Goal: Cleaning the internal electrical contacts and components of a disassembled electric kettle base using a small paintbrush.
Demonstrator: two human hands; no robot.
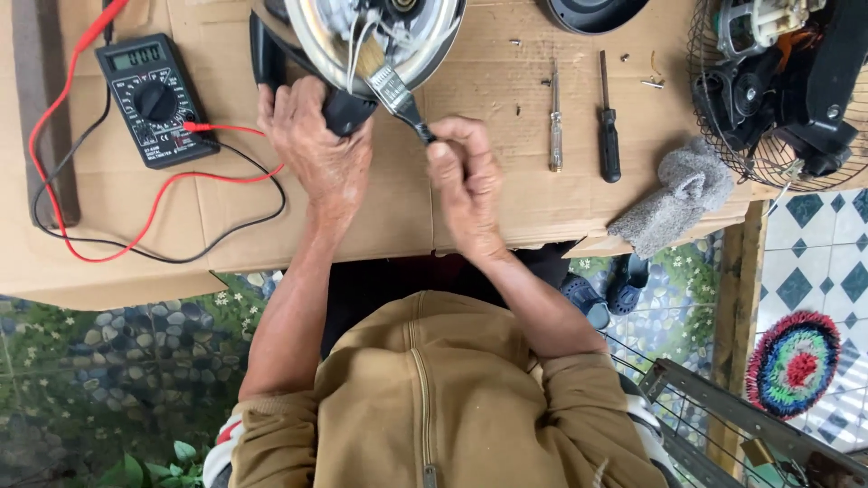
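Brushing appliance base [380, 36] with paintbrush [391, 90] (right hand [466, 181])

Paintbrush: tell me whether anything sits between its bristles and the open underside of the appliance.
Nothing visible does. The right hand holds the paintbrush with its bristles already inside the round metal appliance base, among the loose white wires. The left hand grips the black handle beside it.

You are wearing a tan zip-up jacket [434, 398] with a metal zipper [418, 380] running down the middle. Both sleeves [271, 434] are sitting pushed up near the elbows, and your forearms and hands are showing bare.
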